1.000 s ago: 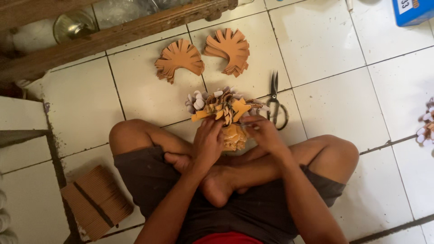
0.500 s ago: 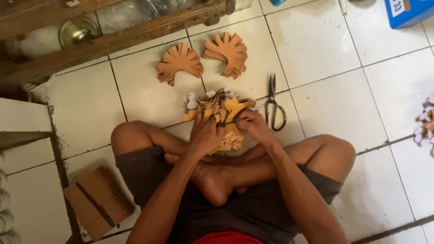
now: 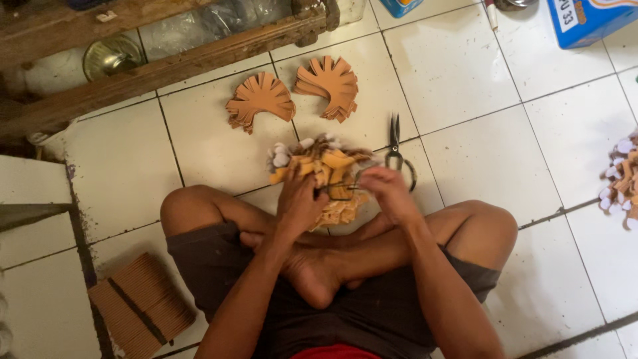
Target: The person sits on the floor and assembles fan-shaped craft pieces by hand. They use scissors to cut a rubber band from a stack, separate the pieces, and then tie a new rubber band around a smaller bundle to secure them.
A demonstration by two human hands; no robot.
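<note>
Looking down from your head, you sit cross-legged on glossy white floor tiles (image 3: 478,153), and both hands meet over your ankles on a craft bundle (image 3: 329,174) of tan, strip-like pieces with small white puffs along its far edge. Your left hand (image 3: 300,203) has its fingers curled closed around the bundle's left side, while your right hand (image 3: 389,193) pinches its right edge with bent fingers. Just beyond your right hand, dark metal scissors (image 3: 397,149) lie flat on the tile. Farther out rest two fan-shaped brown cutouts (image 3: 260,100) with slit, finger-like edges. Beside your left thigh sits a ribbed stack of brown strips (image 3: 139,306), bound by a dark band.
</note>
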